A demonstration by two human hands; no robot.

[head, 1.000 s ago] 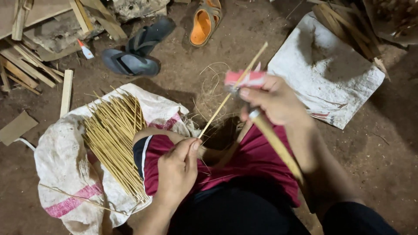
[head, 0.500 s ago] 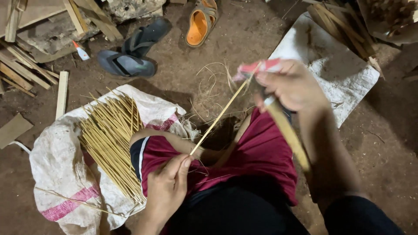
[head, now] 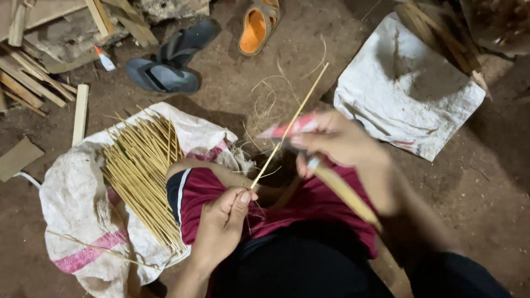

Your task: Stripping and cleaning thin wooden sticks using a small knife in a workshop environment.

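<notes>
Left hand (head: pixel 221 229) is resting low over the maroon shorts (head: pixel 309 207), thumb and fingers pinching the near end of a thin bamboo stick (head: pixel 288 128). The stick is running up and away at a slant, its far tip standing over the dirt floor (head: pixel 232 88). Right hand (head: pixel 339 146) is sitting higher and to the right, blurred, fingers curled tight around a knife with a pale wooden handle (head: pixel 345 193); the handle is angling down toward the right knee, and the blade end is lying against the stick beside a red-and-white wrap (head: pixel 290 128). Just left of the thigh, a bundle of finished sticks (head: pixel 143 171) is lying fanned on a white sack (head: pixel 72 209) with pink stripes. Loose shavings (head: pixel 270 99) are curling on the floor beyond the hands. A second white sack (head: pixel 406 94) is lying farther right, dark slats (head: pixel 436 36) partly over its far edge. Farther off, grey flip-flops (head: pixel 165 60), an orange sandal (head: pixel 256 27) and wood offcuts (head: pixel 38 66) are sitting at the top. Compared with half a second earlier, the right hand is sitting lower on the stick, nearer the left, and more of the far tip is showing past it.
</notes>
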